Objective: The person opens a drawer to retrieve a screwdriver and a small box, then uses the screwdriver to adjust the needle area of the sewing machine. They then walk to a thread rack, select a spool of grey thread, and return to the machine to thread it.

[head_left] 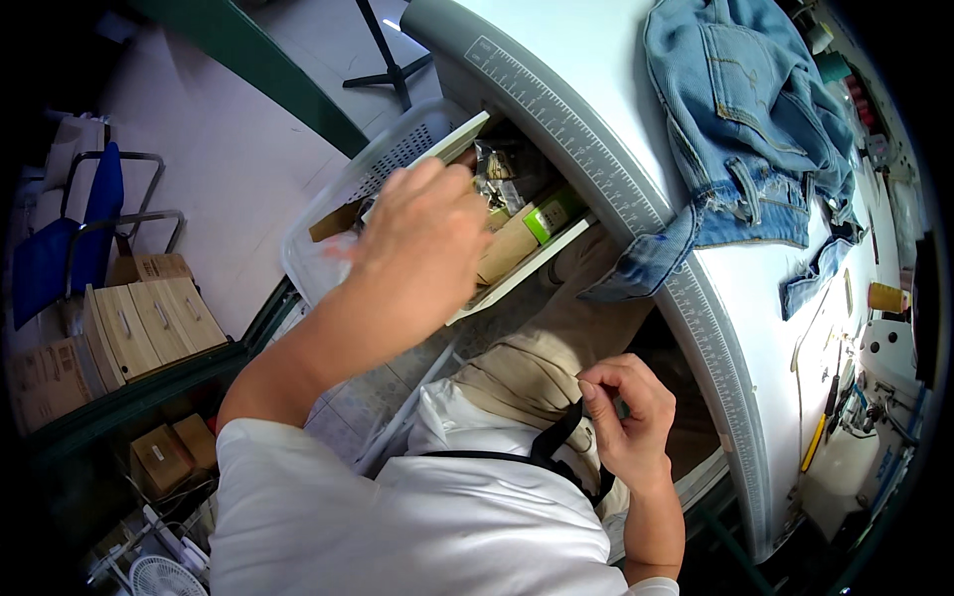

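Observation:
My left hand (pixel 425 238) reaches over a pulled-out drawer (pixel 545 256) under the table's edge. Its back and knuckles face up, and the bent fingertips are hidden behind them. Inside the drawer lie clear bags of small parts (pixel 497 184), brown cardboard (pixel 507 248) and a green-labelled packet (pixel 550 216). Close to my lap, the thumb and forefinger of my right hand (pixel 632 417) are pinched together; whatever is between them is too small to make out. A black strap (pixel 558 437) runs across my waist beside that hand.
Blue jeans (pixel 755 129) with a frayed waistband lie on the white table (pixel 586 60), whose curved grey edge bears a ruler. A white perforated basket (pixel 316 243) stands beyond the drawer. Tools and thread spools (pixel 887 298) sit far right. A blue chair (pixel 94 214) stands left.

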`<state>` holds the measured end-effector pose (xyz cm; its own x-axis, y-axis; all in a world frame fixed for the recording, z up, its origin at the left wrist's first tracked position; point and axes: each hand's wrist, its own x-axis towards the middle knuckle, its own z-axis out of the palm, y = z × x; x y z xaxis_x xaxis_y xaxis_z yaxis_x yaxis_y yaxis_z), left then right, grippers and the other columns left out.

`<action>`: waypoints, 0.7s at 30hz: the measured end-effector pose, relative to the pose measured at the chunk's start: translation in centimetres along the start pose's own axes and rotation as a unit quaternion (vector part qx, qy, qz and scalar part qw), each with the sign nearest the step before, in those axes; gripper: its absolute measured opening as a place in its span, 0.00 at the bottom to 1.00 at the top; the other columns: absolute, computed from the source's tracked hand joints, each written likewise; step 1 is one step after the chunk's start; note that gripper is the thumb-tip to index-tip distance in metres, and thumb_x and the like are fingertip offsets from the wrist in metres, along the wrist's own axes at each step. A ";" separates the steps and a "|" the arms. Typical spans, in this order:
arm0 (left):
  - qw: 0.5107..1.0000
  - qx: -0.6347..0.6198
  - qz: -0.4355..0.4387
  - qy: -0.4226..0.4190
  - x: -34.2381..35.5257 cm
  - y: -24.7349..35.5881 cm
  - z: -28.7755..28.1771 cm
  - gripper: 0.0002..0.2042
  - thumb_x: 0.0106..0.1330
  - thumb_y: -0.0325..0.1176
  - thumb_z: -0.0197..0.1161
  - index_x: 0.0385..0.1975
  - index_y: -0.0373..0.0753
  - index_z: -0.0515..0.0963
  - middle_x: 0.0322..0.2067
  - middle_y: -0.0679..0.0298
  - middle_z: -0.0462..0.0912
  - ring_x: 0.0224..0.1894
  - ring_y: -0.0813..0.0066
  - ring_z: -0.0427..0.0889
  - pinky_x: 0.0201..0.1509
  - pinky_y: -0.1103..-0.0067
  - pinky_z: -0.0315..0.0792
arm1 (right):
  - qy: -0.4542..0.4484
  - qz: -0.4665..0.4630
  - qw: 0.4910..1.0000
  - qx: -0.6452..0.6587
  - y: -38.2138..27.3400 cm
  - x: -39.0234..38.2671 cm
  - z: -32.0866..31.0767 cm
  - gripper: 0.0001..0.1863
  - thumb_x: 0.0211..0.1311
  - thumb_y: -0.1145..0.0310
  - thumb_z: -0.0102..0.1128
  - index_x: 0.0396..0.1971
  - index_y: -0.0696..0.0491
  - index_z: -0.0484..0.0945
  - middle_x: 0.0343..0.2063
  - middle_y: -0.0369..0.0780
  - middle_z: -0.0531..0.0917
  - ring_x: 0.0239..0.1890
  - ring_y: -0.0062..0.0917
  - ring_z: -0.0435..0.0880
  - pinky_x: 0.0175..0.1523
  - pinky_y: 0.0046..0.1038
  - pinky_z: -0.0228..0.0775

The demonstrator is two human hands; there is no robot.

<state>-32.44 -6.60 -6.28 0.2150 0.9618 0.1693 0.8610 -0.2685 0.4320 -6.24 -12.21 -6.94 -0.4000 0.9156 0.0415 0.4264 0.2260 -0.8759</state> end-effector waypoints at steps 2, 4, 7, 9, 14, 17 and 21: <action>1.000 0.018 0.011 -0.008 -0.7 -0.8 -0.6 0.04 0.54 0.23 0.66 0.30 0.34 0.81 0.33 0.59 0.76 0.42 0.59 0.74 0.49 0.68 0.66 | 0.003 0.007 1.000 0.006 0.3 -0.1 0.0 0.03 0.58 0.82 0.63 0.30 0.59 0.81 0.28 0.40 0.80 0.22 0.20 0.75 0.26 0.20 0.67; 0.997 -0.032 0.038 -0.064 -1.4 -0.9 -1.3 0.08 0.53 0.19 0.63 0.31 0.35 0.83 0.34 0.60 0.76 0.44 0.61 0.73 0.55 0.70 0.62 | 0.004 0.019 1.000 0.020 0.7 -0.3 0.3 0.03 0.58 0.82 0.63 0.30 0.59 0.81 0.28 0.39 0.80 0.22 0.20 0.75 0.27 0.20 0.67; 0.992 -0.077 0.071 -0.070 -2.0 -0.9 -1.4 0.14 0.49 0.14 0.58 0.35 0.34 0.83 0.36 0.59 0.75 0.45 0.60 0.75 0.57 0.71 0.64 | -0.002 0.014 1.000 0.014 0.7 -0.3 0.5 0.03 0.58 0.82 0.63 0.30 0.59 0.80 0.28 0.39 0.80 0.22 0.21 0.75 0.27 0.20 0.67; 0.989 -0.115 0.065 0.066 -2.5 -1.3 -1.5 0.15 0.49 0.11 0.55 0.34 0.32 0.82 0.38 0.56 0.76 0.44 0.60 0.76 0.54 0.71 0.68 | 0.003 0.015 1.000 0.013 0.6 -0.3 0.4 0.02 0.58 0.82 0.64 0.30 0.59 0.80 0.27 0.39 0.80 0.22 0.21 0.75 0.27 0.20 0.67; 0.937 -0.140 -0.044 0.318 -4.6 -3.0 0.6 0.10 0.45 0.12 0.54 0.27 0.30 0.78 0.35 0.54 0.78 0.39 0.57 0.78 0.45 0.70 0.71 | 0.009 0.027 0.999 0.015 1.1 -0.6 0.3 0.02 0.58 0.81 0.64 0.30 0.59 0.81 0.26 0.39 0.80 0.22 0.20 0.75 0.27 0.20 0.66; 0.948 -0.097 0.027 0.303 -5.1 -3.1 0.8 0.07 0.46 0.19 0.57 0.26 0.30 0.78 0.37 0.52 0.78 0.43 0.54 0.76 0.48 0.67 0.70 | 0.003 0.031 0.999 0.011 0.8 -1.1 0.5 0.02 0.59 0.81 0.64 0.30 0.59 0.80 0.26 0.39 0.80 0.22 0.20 0.74 0.27 0.20 0.65; 0.974 -0.055 0.093 0.197 -4.6 -2.6 0.7 0.10 0.51 0.30 0.59 0.28 0.31 0.81 0.41 0.50 0.78 0.48 0.49 0.73 0.58 0.57 0.64 | 0.001 0.026 1.000 0.006 0.8 -0.9 0.5 0.02 0.59 0.81 0.64 0.30 0.59 0.80 0.26 0.39 0.80 0.23 0.20 0.74 0.28 0.20 0.65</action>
<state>-35.31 -10.27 -8.80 0.1500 0.8066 0.5717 0.7652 -0.4609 0.4495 -5.92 -13.03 -7.87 -0.3760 0.9266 -0.0035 0.4367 0.1739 -0.8827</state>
